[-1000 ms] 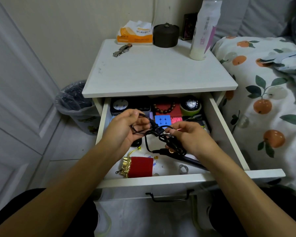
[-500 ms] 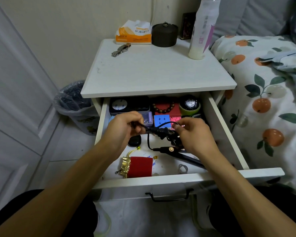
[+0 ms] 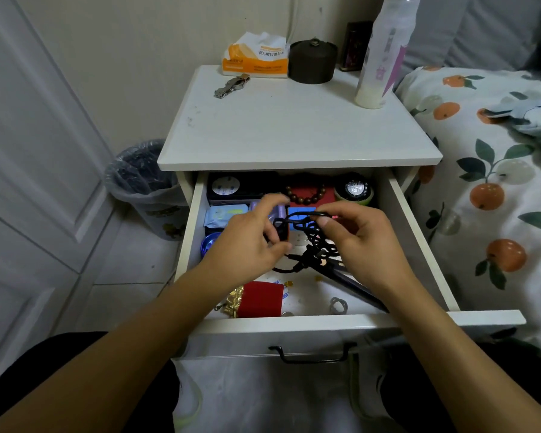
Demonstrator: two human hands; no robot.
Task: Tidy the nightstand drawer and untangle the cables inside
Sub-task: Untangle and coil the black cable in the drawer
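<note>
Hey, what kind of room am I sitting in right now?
Most likely a bedroom: a white nightstand with its drawer pulled open stands against a bed with fruit-print bedding, and a tissue pack sits on top.

tangled cable (image 3: pixel 313 242) in drawer (image 3: pixel 300 321), under nightstand top (image 3: pixel 294 132)
</note>
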